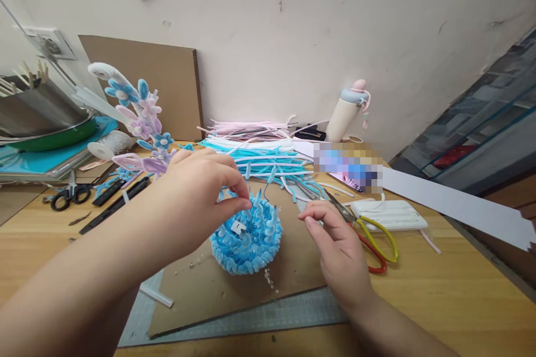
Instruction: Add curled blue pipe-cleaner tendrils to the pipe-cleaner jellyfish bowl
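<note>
A round blue cake (246,259) made of fuzzy pipe cleaners stands on a sheet of cardboard (196,304). Twisted candle shapes (270,223) and a small white piece (238,227) are on its top. My left hand (207,187) reaches over the cake, thumb and forefinger pinched beside the candles; what lies between them is too small to make out. To the right of the cake, my right hand (337,242) is raised off the cardboard with thumb and fingertips pressed together, their contents unclear. Tiny clear beads (270,280) lie in front of the cake.
Pink, white and blue pipe cleaners (268,159) are piled behind the cake. Scissors (379,240) with red and yellow handles lie right, near a white power bank (391,215). A bottle (345,111) stands by the wall. Black scissors (71,194) and a pipe-cleaner flower stem (144,117) are left.
</note>
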Available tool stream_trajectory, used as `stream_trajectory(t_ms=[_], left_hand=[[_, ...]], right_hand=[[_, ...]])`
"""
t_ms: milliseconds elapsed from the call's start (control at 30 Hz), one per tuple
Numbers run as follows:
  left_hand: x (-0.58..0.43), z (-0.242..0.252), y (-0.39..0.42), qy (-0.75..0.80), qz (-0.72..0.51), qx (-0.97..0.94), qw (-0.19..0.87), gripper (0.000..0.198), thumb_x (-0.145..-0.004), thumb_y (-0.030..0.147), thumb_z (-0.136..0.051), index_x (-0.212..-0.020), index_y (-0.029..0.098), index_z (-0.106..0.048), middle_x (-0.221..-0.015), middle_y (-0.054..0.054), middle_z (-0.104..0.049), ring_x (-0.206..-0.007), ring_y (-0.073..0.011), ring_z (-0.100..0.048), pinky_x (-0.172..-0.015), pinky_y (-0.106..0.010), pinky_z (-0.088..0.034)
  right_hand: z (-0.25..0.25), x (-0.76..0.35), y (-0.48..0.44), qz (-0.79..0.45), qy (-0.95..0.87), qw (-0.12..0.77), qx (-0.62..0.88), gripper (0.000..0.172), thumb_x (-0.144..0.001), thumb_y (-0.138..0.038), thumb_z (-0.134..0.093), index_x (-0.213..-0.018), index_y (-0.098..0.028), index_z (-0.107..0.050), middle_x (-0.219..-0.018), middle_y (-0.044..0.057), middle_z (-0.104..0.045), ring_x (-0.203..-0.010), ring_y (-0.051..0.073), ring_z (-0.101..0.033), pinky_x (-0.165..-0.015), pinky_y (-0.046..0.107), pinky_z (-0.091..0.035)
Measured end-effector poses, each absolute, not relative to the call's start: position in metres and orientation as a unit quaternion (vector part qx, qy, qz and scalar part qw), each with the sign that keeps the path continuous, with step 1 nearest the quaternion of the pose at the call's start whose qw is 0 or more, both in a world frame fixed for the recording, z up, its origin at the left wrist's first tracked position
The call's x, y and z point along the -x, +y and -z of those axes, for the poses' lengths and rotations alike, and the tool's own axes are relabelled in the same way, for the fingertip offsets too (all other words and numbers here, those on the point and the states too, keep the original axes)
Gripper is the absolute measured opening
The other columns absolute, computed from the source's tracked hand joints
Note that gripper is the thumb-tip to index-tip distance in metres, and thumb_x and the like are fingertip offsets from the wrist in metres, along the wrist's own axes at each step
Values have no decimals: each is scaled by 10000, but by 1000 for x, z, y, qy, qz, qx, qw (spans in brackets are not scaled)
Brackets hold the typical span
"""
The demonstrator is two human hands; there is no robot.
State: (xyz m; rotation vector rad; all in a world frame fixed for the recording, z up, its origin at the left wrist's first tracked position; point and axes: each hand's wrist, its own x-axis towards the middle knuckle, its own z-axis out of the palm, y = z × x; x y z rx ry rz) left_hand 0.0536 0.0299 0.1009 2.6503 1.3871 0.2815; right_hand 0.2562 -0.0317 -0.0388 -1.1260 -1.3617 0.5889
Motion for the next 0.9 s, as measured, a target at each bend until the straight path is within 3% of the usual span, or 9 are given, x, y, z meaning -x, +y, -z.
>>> stream_trajectory(t_ms=[233, 467, 700, 900], left_hand=[[-54, -98, 32, 444, -112, -886, 71, 125, -788, 346, -656, -691, 294, -716, -805, 25, -717, -856, -238, -602, -807, -434, -342], [-49, -102, 30, 462, -129, -875, 71, 188, -801, 409, -585, -716, 317, -725, -738, 24, -718, -725, -216, -598, -703, -384, -378], [-37, -107, 27, 469, -94, -876, 61, 143, -731, 456, -639, -799, 360, -722, -819, 33, -733, -838, -267, -618, -911, -510, -302], [-42, -99, 27, 457, -79, -884, 63, 117, -777, 353, -603, -745, 343, -715, -825, 31, -738, -834, -256, -608, -887, -500, -313]], right_hand=[[38, -256, -33, -247, -589, 593, 491, 124, -924, -212, -510, -842, -232, -602, -881, 25, -572, -896, 210, -538, -831, 364, -412], [38, -256, -32, -247, -590, 593, 490, 127, -924, -213, -512, -838, -235, -603, -873, 17, -571, -890, 206, -537, -828, 360, -407], [39, -257, -32, -256, -593, 592, 483, 132, -933, -194, -507, -858, -243, -604, -890, 5, -563, -906, 187, -527, -846, 340, -390], [39, -257, -32, -250, -594, 591, 485, 131, -929, -196, -507, -851, -240, -603, -885, 14, -567, -898, 198, -527, -830, 350, -399]])
